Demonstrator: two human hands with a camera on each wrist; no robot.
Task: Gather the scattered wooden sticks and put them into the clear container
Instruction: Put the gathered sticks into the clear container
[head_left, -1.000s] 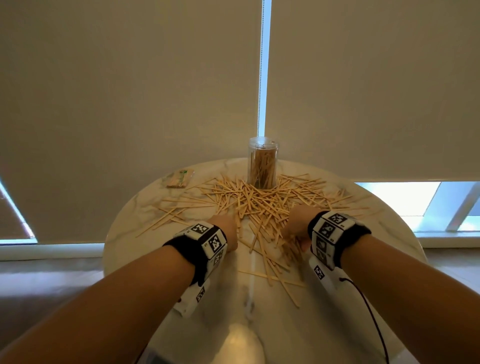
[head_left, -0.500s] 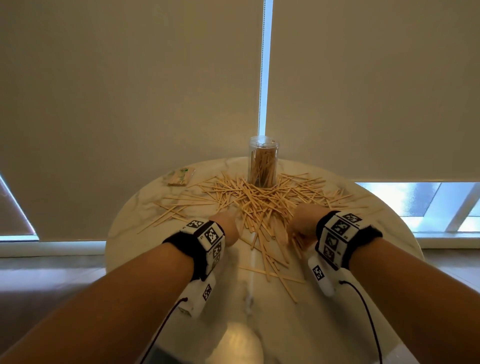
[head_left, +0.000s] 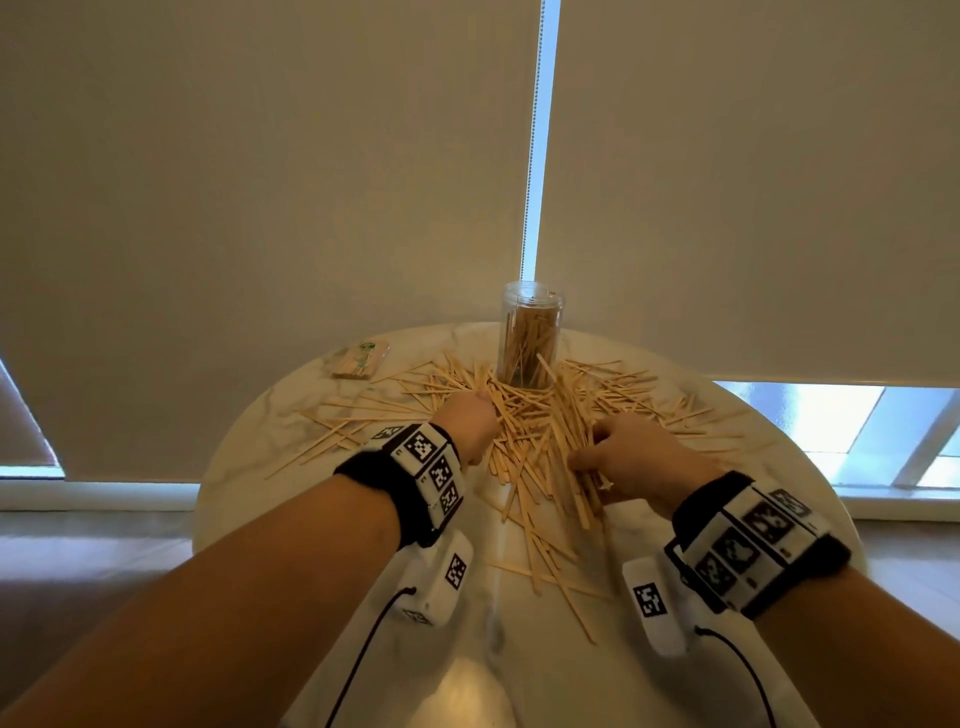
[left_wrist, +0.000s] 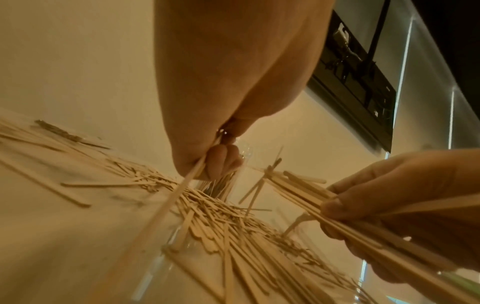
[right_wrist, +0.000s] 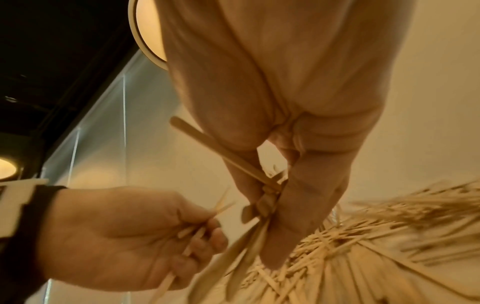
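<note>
Pale wooden sticks (head_left: 524, 426) lie in a scattered heap on the round marble table (head_left: 270, 447). A clear container (head_left: 530, 338), partly filled with upright sticks, stands at the far side of the heap. My left hand (head_left: 467, 421) hovers over the heap's left part, and its curled fingers (left_wrist: 221, 162) pinch a few sticks. My right hand (head_left: 623, 457) grips a bundle of sticks (left_wrist: 306, 195) at the heap's right; thumb and fingers (right_wrist: 275, 226) close round it. Both hands are lifted a little off the table.
A small flat packet (head_left: 361, 358) lies at the table's far left edge. Loose sticks (head_left: 545, 566) trail toward me between my wrists. Roller blinds hang close behind the table, with bright window strips low at both sides. The floor lies beyond the table rim.
Both hands have closed on sticks and risen slightly from the heap. The right hand drew back toward me with its bundle; the left moved forward toward the container.
</note>
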